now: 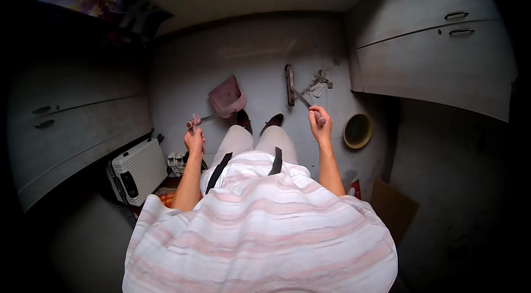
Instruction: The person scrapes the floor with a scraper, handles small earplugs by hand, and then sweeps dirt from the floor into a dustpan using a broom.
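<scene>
My left hand (194, 141) is closed round the handle of a pink dustpan (225, 95), whose pan rests on or just above the floor in front of my left foot. In my right hand (321, 124) is the handle of a broom (290, 85); its long narrow head stands on the floor ahead of my right foot. Just right of the broom head lies a small heap of pale debris (318, 87). A gap of floor separates the broom head from the dustpan.
A round bowl-like container (358, 131) stands at the right. Cabinets with handles (431, 55) flank both sides. A white suitcase (141, 171) and shoes (177, 163) are at the lower left, and a brown board (391, 210) is at the lower right.
</scene>
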